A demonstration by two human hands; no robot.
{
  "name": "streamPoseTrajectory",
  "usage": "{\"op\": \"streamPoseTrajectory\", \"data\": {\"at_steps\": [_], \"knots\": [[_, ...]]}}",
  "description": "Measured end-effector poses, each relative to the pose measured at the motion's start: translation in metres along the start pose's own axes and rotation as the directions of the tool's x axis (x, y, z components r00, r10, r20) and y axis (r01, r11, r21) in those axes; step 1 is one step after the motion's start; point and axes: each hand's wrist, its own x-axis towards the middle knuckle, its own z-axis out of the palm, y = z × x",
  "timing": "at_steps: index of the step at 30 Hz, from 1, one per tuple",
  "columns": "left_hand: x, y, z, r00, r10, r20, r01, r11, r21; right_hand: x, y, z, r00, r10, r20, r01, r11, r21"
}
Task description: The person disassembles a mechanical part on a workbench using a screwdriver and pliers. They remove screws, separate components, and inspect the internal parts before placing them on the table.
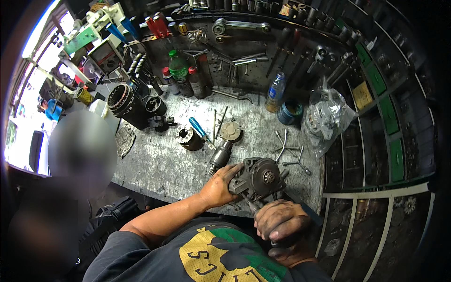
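Observation:
Near the front edge of the bench, a dark metal starter motor housing [261,175] shows a small pinion gear [268,176] at its face. My left hand [220,186] is closed on the left side of this housing, with fingers partly hidden behind it. Just below, my right hand [281,221] wraps round a dark tool whose grey metal shaft [251,203] points up at the housing's lower edge. Most of the tool is hidden by my fingers, so its exact kind is unclear. Beyond my left hand lie a cylindrical starter clutch [221,155] and a round metal cover [230,132].
Y-shaped socket wrenches [297,160] lie right of the housing. Farther back stand a plastic bottle [276,91], a blue tin [290,113] and a bagged metal part [324,117]. A blue-handled screwdriver [198,126] and a black cylinder [126,105] are leftward. A blurred person [82,155] is at left.

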Motion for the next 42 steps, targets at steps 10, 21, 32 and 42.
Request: {"op": "streamPoseTrajectory", "data": {"at_steps": [10,21,32,42], "knots": [[0.001,-0.001,0.003,0.999,0.021,-0.038,-0.022,0.999,-0.030,-0.028,0.026,0.045,0.727,-0.154,-0.669,-0.074,0.951,-0.299],[0.005,-0.006,0.003,0.997,0.061,-0.054,-0.062,0.998,-0.022,-0.038,0.016,0.025,0.823,-0.169,-0.542,-0.030,0.940,-0.340],[0.006,-0.008,0.009,0.989,0.085,-0.124,-0.083,0.996,0.024,-0.003,0.015,0.000,0.995,-0.071,-0.072,0.076,0.995,0.068],[-0.019,0.008,0.010,0.778,0.528,-0.341,-0.540,0.839,0.065,-0.039,0.025,0.044,0.718,-0.153,-0.679,0.031,0.982,-0.189]]}}
